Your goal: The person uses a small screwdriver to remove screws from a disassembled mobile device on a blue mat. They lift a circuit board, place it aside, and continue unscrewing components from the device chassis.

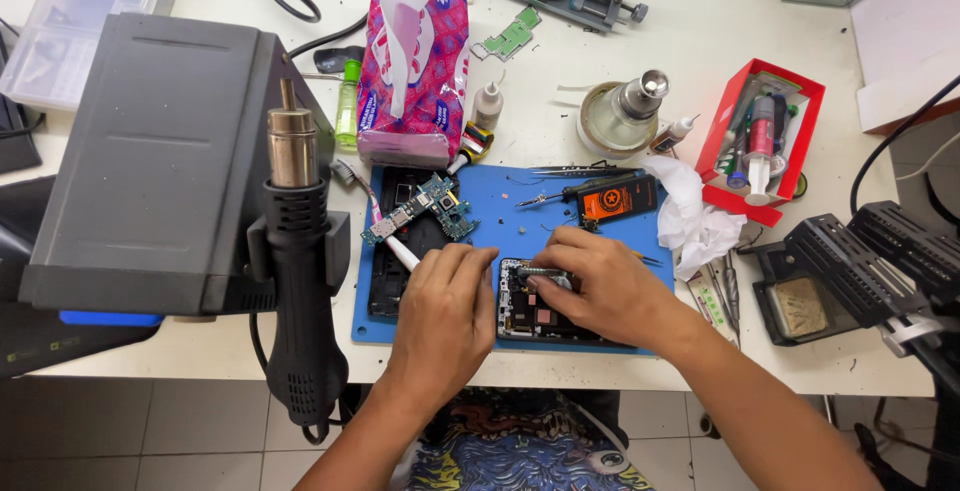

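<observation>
Both hands, left hand (445, 296) and right hand (600, 286), pinch the opened phone (530, 316); the red box (762, 141) holds syringes and tubes.

The left hand (445, 301) and right hand (600, 286) cover much of the opened black phone body (528, 316), so what the fingertips pinch there is perhaps a small metal part, too tiny to tell. The grey box-shaped hot-air station (150, 161) hides the table's left side. The clear plastic compartment case (80, 11) is cut by the top edge, the black soldering stand (880, 261) by the right edge.
</observation>
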